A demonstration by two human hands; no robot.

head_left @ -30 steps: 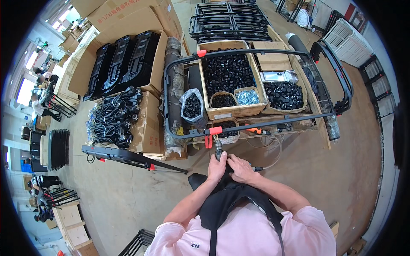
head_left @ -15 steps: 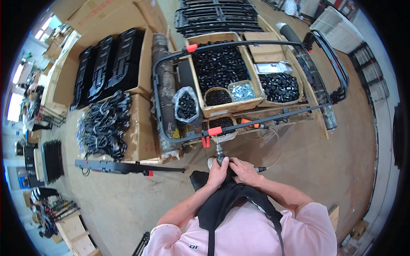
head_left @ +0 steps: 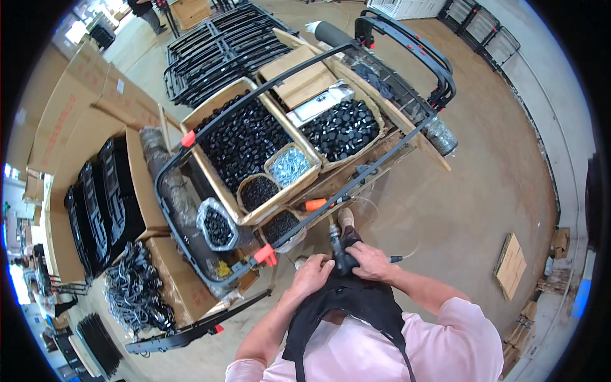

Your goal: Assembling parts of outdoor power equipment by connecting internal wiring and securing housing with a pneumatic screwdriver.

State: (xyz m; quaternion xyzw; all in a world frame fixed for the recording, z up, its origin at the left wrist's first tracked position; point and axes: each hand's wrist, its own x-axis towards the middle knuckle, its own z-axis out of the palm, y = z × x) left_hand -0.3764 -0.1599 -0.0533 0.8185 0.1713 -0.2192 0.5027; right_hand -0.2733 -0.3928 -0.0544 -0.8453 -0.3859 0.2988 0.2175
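I hold a small power tool (head_left: pixel 337 251) upright against my apron, just below the black metal frame (head_left: pixel 299 127) that rests across the boxes. My right hand (head_left: pixel 371 262) is clenched around the tool's body, and a thin hose (head_left: pixel 407 254) runs off to the right from it. My left hand (head_left: pixel 312 275) is closed against the tool's left side, fingers curled; I cannot tell whether it grips the tool or only steadies it. Orange clips (head_left: pixel 265 254) sit on the frame's near bar. Beyond it lie cardboard boxes of black caps (head_left: pixel 245 137), a smaller box of silver screws (head_left: pixel 289 165) and a clear bag of black parts (head_left: pixel 218 224).
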